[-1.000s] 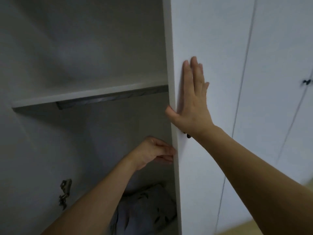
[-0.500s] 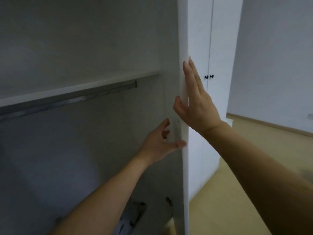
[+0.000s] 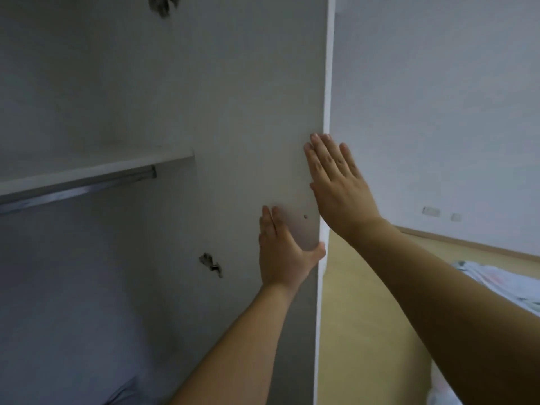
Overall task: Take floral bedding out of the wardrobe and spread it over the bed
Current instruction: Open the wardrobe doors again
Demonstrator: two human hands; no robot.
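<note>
— We press both palms to the wardrobe door point(image 3: 263, 118) — left hand point(image 3: 282, 252) and right hand point(image 3: 336, 185) flat, fingers wide, holding nothing.
— And the bedding?
— Not clearly visible; next we reach low inside.

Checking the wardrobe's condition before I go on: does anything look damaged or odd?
Nothing clearly broken. The wardrobe door stands open, both hands flat on it. Its hinges look dark and blurred, so their condition is unclear.
</note>
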